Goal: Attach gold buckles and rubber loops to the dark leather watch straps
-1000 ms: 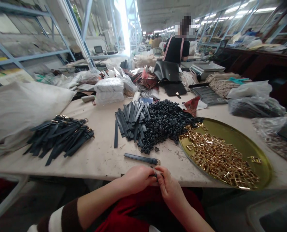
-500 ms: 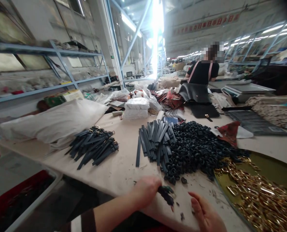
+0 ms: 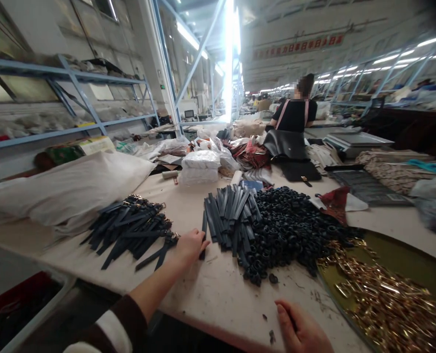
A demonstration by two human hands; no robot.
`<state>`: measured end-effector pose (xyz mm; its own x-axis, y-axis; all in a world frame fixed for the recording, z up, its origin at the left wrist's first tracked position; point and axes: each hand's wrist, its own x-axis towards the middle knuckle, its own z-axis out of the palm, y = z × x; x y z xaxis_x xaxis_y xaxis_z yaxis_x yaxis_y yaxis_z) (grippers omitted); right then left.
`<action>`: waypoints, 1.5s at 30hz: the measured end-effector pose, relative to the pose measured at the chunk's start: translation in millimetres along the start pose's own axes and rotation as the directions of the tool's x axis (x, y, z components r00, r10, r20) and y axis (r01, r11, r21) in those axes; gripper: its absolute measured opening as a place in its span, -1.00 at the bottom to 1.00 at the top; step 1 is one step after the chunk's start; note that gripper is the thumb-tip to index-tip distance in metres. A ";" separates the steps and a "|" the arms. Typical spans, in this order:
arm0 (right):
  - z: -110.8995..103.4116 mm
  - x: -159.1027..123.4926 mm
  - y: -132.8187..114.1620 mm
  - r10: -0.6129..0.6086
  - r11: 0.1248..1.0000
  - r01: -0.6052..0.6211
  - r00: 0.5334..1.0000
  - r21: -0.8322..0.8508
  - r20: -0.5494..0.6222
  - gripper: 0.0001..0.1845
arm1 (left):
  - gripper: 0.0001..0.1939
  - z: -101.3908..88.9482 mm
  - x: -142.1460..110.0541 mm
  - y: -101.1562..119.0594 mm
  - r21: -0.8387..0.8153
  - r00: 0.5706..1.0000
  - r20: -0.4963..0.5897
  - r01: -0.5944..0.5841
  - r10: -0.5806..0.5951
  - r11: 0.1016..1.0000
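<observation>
My left hand [image 3: 189, 246] pinches the lower end of a single flat dark leather strap [image 3: 204, 226] on the table. Just left of that hand lie a couple of straps with small gold buckles [image 3: 161, 252], beside a heap of similar buckled straps [image 3: 128, 225]. To its right is a stack of plain dark straps [image 3: 230, 213]. A big mound of small dark leather loops [image 3: 287, 230] adjoins the stack. My right hand [image 3: 302, 327] rests low over the table's front edge, fingers curled together; whatever they may hold is hidden.
A round olive tray [image 3: 390, 250] of gold metal fittings [image 3: 398, 299] sits at the right. White cloth [image 3: 74, 184] covers something at left. Farther back are a wrapped white bundle [image 3: 199, 166], a black leather bag piece [image 3: 289, 152] and a person [image 3: 295, 115] facing away.
My left hand has moved up and left from the front edge to the lone strap. The dark piece it held is gone from it, and buckled straps now lie beside it. My right hand shifted slightly.
</observation>
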<state>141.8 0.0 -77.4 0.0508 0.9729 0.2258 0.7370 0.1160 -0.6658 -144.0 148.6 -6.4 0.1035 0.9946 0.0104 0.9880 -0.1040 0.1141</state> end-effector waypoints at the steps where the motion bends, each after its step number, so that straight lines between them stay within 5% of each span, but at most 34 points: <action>1: -0.1 -1.4 -1.3 -0.004 1.000 0.004 1.000 -0.020 -0.011 -0.69 | -0.73 5.0 5.0 7.0 -0.021 1.000 0.009 0.013 -0.013 1.000; 8: -5.2 -3.2 -11.8 0.035 0.999 -0.035 0.999 -0.037 -0.001 -0.72 | -0.81 2.5 14.7 0.7 -0.246 0.988 0.087 0.149 -0.131 0.958; 13: -13.4 -2.8 -17.3 0.125 0.983 -0.128 0.992 0.129 0.036 -0.72 | -0.68 -4.6 -34.3 23.8 -0.556 0.972 0.159 0.234 -0.175 0.797; 14: -14.1 -3.9 -20.6 0.147 0.967 -0.156 0.987 0.200 0.059 -0.70 | -0.71 -2.7 -49.5 38.2 -0.645 0.967 0.195 0.250 -0.161 0.722; 16: -14.2 -7.5 -31.1 0.156 0.902 -0.202 0.976 0.381 0.150 -0.64 | -0.80 3.4 -78.8 73.3 -0.879 0.905 0.407 0.425 -0.126 0.215; 18: -13.0 -12.7 -44.9 0.104 0.795 -0.250 0.954 0.552 0.283 -0.58 | -0.79 10.2 -100.9 109.2 -0.886 0.882 0.462 0.454 -0.096 -0.097; 20: -11.8 -17.9 -57.1 0.069 0.680 -0.312 0.928 0.663 0.366 -0.58 | -0.76 15.4 -113.2 137.7 -0.882 0.898 0.432 0.401 -0.084 -0.250; 22: -12.0 -21.8 -62.7 0.116 0.612 -0.363 0.920 0.703 0.374 -0.66 | -0.75 18.0 -117.6 155.2 -0.876 0.910 0.408 0.369 -0.069 -0.312; 26: -19.4 -21.8 -51.0 0.311 0.555 -0.487 0.873 0.674 0.376 -0.68 | -0.78 18.3 -118.4 159.8 -0.922 0.938 0.344 0.329 -0.044 -0.204; 31: -36.0 -11.1 -26.3 0.462 0.418 -0.529 0.824 0.738 0.328 -0.69 | -0.82 13.9 -128.9 137.4 -0.931 0.962 0.255 0.218 0.095 0.294; 34: -41.6 -3.9 -20.2 0.421 0.429 -0.581 0.806 0.692 0.416 -0.70 | -0.82 6.6 -130.7 128.6 -0.812 0.967 0.084 -0.074 0.241 0.579; 36: -42.9 1.0 -20.0 0.374 0.456 -0.603 0.797 0.655 0.474 -0.70 | -0.85 2.2 -124.0 128.8 -0.679 0.931 -0.035 -0.288 0.362 0.675; 38: -43.1 6.8 -20.8 0.315 0.497 -0.598 0.800 0.629 0.511 -0.70 | -0.78 0.2 -113.6 132.1 -0.592 0.897 0.026 -0.342 0.442 0.729; 40: -43.0 14.5 -20.5 0.270 0.555 -0.573 0.810 0.603 0.521 -0.67 | -0.81 0.9 -104.3 135.7 -0.604 0.865 0.227 -0.236 0.447 0.762; 42: -42.4 24.9 -18.1 0.277 0.669 -0.495 0.858 0.555 0.432 -0.64 | -0.79 2.8 -99.2 137.1 -0.701 0.800 0.447 0.034 0.401 0.713; 45: -37.8 44.9 -13.4 0.230 0.923 -0.266 0.961 0.279 0.154 -0.71 | -0.81 5.4 -98.3 135.0 -0.755 0.685 0.648 0.516 0.334 0.405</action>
<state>159.7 34.5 -31.5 0.1151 0.9923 -0.0456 0.4785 -0.0957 -0.8729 -20.2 36.8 2.6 0.4751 0.6454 -0.5981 0.3673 0.4722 0.8013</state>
